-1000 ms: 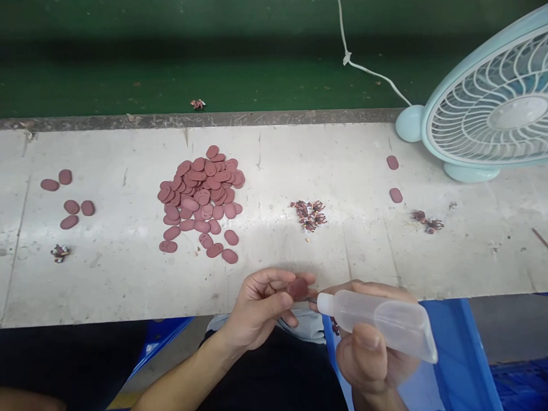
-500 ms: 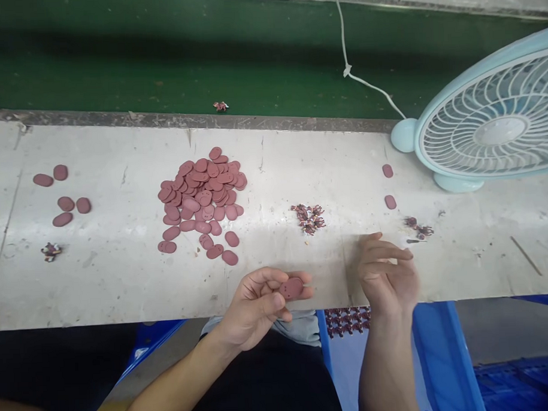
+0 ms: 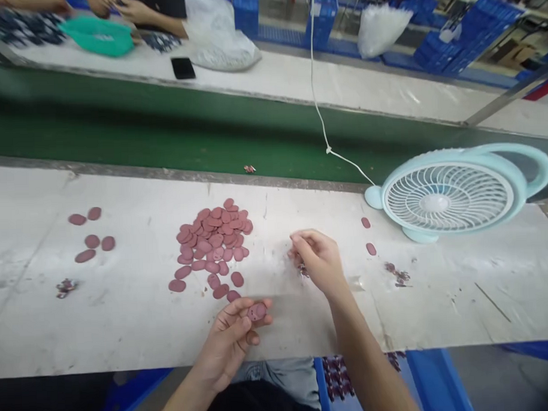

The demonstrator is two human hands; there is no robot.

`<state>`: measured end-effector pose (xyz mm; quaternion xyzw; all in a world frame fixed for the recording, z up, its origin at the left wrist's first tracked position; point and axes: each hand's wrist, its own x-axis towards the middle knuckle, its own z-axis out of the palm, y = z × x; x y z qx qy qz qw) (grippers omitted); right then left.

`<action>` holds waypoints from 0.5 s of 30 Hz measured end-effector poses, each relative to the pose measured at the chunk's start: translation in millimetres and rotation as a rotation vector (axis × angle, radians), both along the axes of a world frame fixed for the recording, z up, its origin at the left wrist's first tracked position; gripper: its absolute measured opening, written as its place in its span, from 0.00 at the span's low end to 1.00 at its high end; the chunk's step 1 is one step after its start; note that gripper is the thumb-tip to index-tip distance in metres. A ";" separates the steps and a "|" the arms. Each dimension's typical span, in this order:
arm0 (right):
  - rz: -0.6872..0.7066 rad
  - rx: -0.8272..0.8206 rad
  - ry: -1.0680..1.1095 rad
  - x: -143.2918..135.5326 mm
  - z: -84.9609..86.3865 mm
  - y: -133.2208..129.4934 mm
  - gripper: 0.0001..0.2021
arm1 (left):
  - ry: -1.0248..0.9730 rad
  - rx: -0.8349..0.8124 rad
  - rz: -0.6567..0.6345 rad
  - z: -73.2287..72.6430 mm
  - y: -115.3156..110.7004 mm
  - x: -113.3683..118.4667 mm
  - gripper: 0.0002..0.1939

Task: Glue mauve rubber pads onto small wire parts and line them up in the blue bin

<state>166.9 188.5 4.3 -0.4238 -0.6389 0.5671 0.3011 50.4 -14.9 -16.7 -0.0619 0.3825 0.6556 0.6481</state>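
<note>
Near the front edge of the white table (image 3: 139, 336), my left hand (image 3: 233, 336) holds a reddish oval disc (image 3: 257, 312) between thumb and fingers. My right hand (image 3: 316, 255) is over the small pile of dark figurine-like pieces (image 3: 304, 270), its thumb and fingertips pinched together; whether something is between them is too small to tell. The hand hides most of that pile. A large heap of reddish oval discs (image 3: 214, 231) lies left of centre, with a few loose ones at its lower side.
Several discs (image 3: 92, 241) and a small piece (image 3: 66, 287) lie at the left. A light blue fan (image 3: 448, 190) stands at the right, near two discs (image 3: 371, 249) and small pieces (image 3: 401, 276). Beyond the green strip (image 3: 164, 143) are a phone (image 3: 183, 68) and another person's hands.
My right hand has moved left from the front right to the small pile, and its fingers have closed. The view has tilted up. My left hand still holds a disc.
</note>
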 end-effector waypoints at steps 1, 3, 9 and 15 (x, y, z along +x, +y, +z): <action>0.016 0.079 -0.067 -24.6 -1.4 18.6 0.10 | 0.003 -0.002 0.014 3.3 0.0 -0.3 0.11; 0.032 0.236 -0.206 -71.4 -4.8 56.7 0.08 | 0.010 -0.009 0.044 10.6 -0.6 -0.2 0.12; 0.043 0.492 -0.537 -155.5 -3.8 122.1 0.17 | 0.034 -0.108 0.125 23.0 -9.4 1.1 0.14; 0.061 0.514 -0.603 -171.8 11.4 132.0 0.15 | 0.049 -0.145 0.170 19.1 -12.2 -2.7 0.16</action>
